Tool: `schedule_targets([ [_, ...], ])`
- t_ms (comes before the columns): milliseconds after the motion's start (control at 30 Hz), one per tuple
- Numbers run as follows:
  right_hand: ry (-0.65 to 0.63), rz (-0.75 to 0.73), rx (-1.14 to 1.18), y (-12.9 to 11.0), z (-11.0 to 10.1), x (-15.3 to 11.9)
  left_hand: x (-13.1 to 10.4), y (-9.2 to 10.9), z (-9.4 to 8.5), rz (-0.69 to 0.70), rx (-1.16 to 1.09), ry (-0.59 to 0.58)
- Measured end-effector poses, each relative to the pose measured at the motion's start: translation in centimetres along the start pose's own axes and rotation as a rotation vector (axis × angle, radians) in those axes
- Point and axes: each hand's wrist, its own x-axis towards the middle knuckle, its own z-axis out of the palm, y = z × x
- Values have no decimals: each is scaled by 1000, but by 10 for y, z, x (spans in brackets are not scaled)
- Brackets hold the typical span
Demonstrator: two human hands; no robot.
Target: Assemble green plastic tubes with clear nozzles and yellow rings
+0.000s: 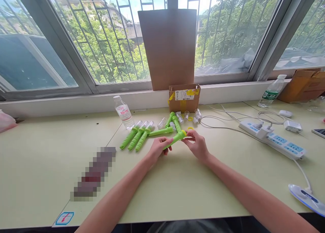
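1. Tube [174, 140]: in the left hand [158, 147], over the table [182, 192], in front of the loose parts. Yellow ring [184, 133] at its right end; no clear cap seen on it.
2. Left hand: fingers curled round the tube, thumb laid along the top.
3. Right hand [198, 146]: thumb and fingertips drawn in at the ring end. Cannot tell whether they pinch the ring or only press its edge.
4. Looks done: three capped tubes [136, 139], side by side at left, near the bottle [124, 113]. Rings on these: too small to tell.
5. Looks under way: ring work on the held tube. Whether the ring sits fully home, cannot make out.
6. Looks left: three bare tubes [159, 131]. One lies crosswise beside the capped row, two lie close together toward the box [185, 105].
7. Spares: clear caps [161, 123] scattered before the box; loose rings [190, 128] among them and just beyond the right hand.
8. Estimate: a little under half complete, one unit partway.
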Motion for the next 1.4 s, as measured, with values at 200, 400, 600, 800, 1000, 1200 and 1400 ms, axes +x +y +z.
schedule_targets([
  [200, -34, -26, 22, 2, 1, -1, -1, 3, 1, 18, 26, -96],
  [400, -12, 5, 46, 6, 0, 1, -2, -1, 9, 165, 44, 53],
  [600, -24, 53, 25, 4, -2, 1, -1, -3, 8, 239, 119, 132],
  [800, -23, 79, 13, 4, -1, 1, 3, -6, 8, 254, 149, 151],
  [1000, -74, 102, 10, 6, -1, 1, 1, -6, 10, 166, 91, 116],
  [1200, -73, 93, 15, 4, 0, 0, 0, -1, 6, 71, 67, 33],
  [1400, -49, 39, -7, -3, 2, -3, 0, 3, 0, 68, 124, -25],
])
